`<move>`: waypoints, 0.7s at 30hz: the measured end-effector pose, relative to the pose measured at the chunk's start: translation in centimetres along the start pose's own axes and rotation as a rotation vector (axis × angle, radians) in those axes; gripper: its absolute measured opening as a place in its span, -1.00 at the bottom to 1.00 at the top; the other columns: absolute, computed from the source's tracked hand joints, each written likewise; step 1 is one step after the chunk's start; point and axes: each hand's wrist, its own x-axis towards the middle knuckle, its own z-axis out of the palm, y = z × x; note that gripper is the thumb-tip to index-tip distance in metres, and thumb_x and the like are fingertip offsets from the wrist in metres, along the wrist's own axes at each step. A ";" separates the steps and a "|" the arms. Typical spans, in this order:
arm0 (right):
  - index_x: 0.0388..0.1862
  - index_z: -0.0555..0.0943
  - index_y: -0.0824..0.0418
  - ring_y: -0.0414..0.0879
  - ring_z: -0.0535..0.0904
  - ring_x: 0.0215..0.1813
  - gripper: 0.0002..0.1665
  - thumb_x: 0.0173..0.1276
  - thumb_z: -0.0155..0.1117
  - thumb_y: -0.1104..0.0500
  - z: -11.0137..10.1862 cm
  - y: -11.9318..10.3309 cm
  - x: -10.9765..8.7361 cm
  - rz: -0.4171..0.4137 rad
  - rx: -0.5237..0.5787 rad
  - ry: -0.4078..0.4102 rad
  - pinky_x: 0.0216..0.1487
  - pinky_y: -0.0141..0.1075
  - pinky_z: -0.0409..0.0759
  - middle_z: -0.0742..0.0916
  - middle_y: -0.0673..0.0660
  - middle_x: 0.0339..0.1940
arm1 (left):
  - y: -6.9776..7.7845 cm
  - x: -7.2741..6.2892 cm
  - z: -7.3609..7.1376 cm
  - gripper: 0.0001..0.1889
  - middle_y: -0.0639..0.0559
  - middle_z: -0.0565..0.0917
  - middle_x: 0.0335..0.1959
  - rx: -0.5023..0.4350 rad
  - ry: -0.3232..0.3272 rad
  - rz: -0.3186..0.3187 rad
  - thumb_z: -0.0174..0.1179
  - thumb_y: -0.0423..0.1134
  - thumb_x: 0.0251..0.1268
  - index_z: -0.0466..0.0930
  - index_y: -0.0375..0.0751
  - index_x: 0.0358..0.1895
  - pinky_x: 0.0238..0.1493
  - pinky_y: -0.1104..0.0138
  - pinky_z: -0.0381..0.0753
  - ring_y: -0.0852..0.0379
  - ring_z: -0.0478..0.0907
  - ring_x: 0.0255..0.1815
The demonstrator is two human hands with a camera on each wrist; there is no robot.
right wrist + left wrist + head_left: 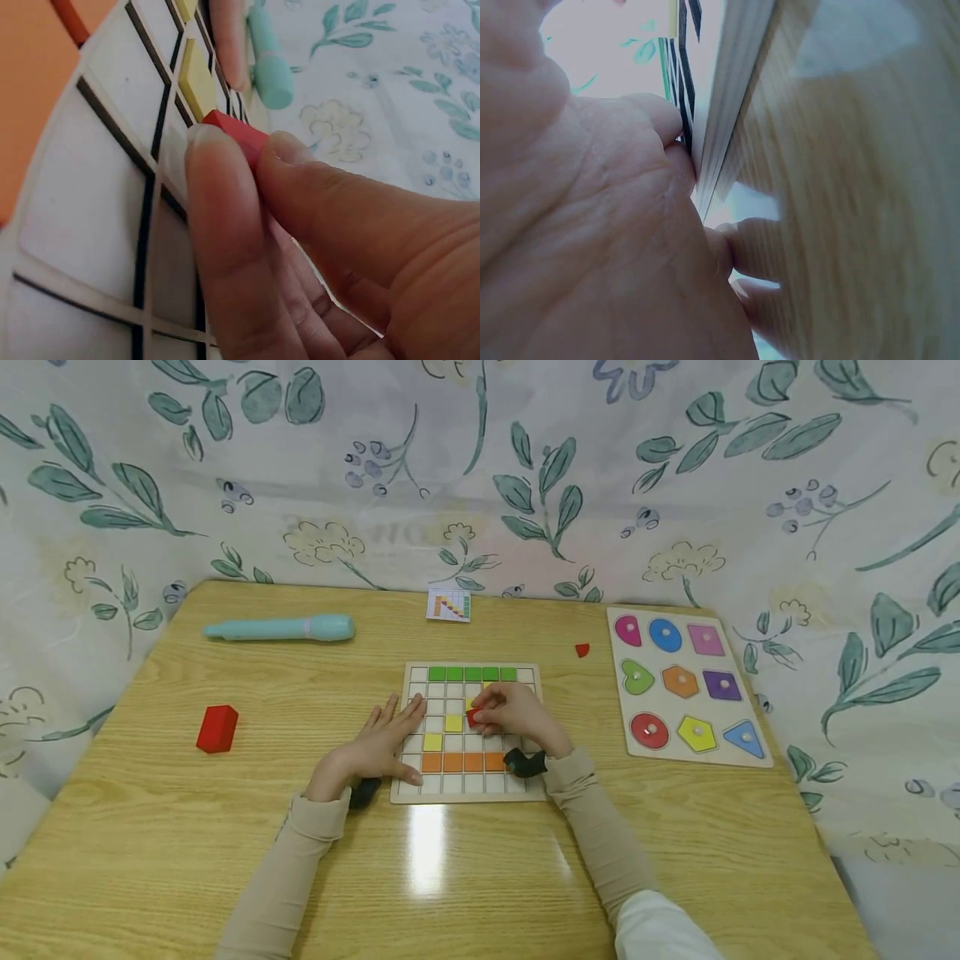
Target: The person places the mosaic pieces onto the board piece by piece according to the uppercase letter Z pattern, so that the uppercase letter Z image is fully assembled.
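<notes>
A square wooden grid board (468, 799) lies in the middle of the table. It carries a row of green tiles (472, 674), a row of orange tiles (453, 762) and a diagonal of yellow tiles (453, 723). Between thumb and finger, my right hand (513, 714) pinches a small red tile (235, 135) over the board, close to a yellow tile (196, 79). My left hand (384, 742) rests with spread fingers on the board's left edge. Seen from the left wrist, its palm (607, 217) hides much of the board.
At the right is a shape puzzle board (652, 697) with colored knobbed pieces. A small red piece (582, 650) lies beside it. Farther back are a pattern card (449, 606) and a light-blue stick-shaped object (279, 628); a red block (217, 728) is at left.
</notes>
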 end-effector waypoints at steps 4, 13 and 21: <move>-0.15 0.61 0.35 -0.16 0.65 -0.53 -0.81 0.29 0.32 0.28 0.3 0.0 -0.1 0.005 -0.038 -0.019 -0.41 -0.33 0.70 0.71 0.20 -0.38 | 0.1 -0.1 -0.1 0.25 -0.17 -0.34 0.60 -0.002 -0.003 -0.003 0.45 0.00 -0.06 -0.31 -0.26 0.56 0.46 -0.22 -0.59 -0.31 -0.65 0.53; -0.19 0.61 0.29 -0.19 0.54 -0.62 -0.82 0.33 0.30 0.19 0.8 0.1 0.1 -0.020 -0.163 -0.018 -0.53 -0.40 0.58 0.64 0.09 -0.51 | 0.1 -0.1 -0.1 0.25 -0.18 -0.33 0.60 -0.001 0.000 0.003 0.45 0.01 -0.06 -0.29 -0.27 0.56 0.46 -0.23 -0.59 -0.33 -0.64 0.53; -0.02 0.63 0.27 -0.13 0.57 -0.36 -0.72 0.42 0.19 0.13 -1.8 0.7 -0.1 -0.063 -0.194 0.125 -0.37 -0.45 0.49 0.71 0.18 -0.24 | 0.2 -0.1 0.0 0.25 -0.16 -0.33 0.60 0.002 0.000 0.007 0.44 0.01 -0.06 -0.30 -0.26 0.56 0.47 -0.22 -0.59 -0.31 -0.65 0.54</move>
